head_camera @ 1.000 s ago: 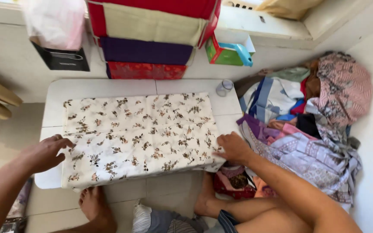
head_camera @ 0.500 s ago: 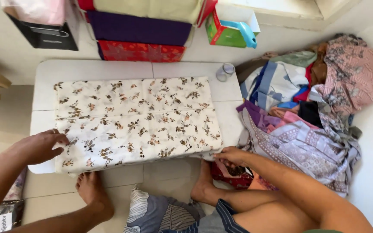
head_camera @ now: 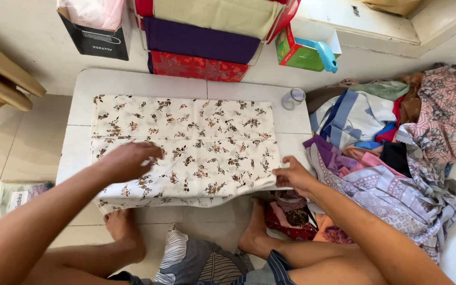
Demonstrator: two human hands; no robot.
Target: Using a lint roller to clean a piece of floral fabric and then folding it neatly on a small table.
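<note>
Both hands have shifted since a second ago: left hand now lies flat, fingers loosely open, mid-way across the floral cloth on the low white table, while right hand pinches its near-right edge, so the fold looks smoothed out.

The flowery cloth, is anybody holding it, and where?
The right hand grips the flowery cloth at its right edge; the left hand lies flat on top.
</note>
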